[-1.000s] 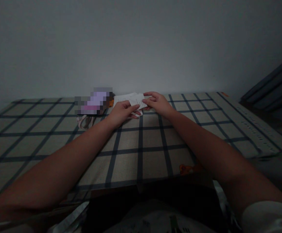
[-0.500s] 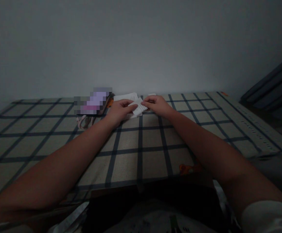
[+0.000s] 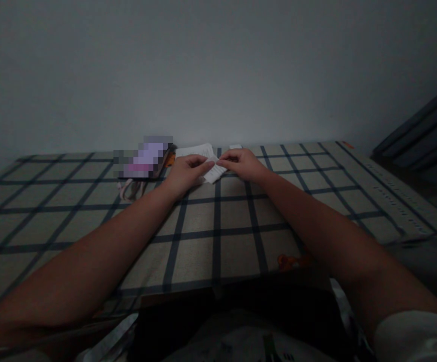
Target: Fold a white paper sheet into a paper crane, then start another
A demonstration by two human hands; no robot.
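A small white piece of paper (image 3: 215, 173) with faint print lies between my two hands, near the far side of the table. My left hand (image 3: 187, 172) pinches it from the left, thumb on top. From the right, my right hand (image 3: 240, 163) pinches its upper edge, thumb and forefinger close to the left thumb tip. Behind my left hand lies a larger printed white sheet (image 3: 196, 150), partly covered. Another small white piece (image 3: 235, 147) shows just beyond my right hand.
A phone (image 3: 148, 158) with a lit, blurred screen leans to the left of my hands, a pale strap or cord (image 3: 131, 189) below it. The checked tablecloth (image 3: 237, 216) covers the table up to the grey wall (image 3: 218, 70). A dark curtain-like cloth (image 3: 425, 138) hangs at the right.
My right fingers have moved slightly left, up against the left thumb. The paper between the hands has shifted, and more of it shows below the fingers.
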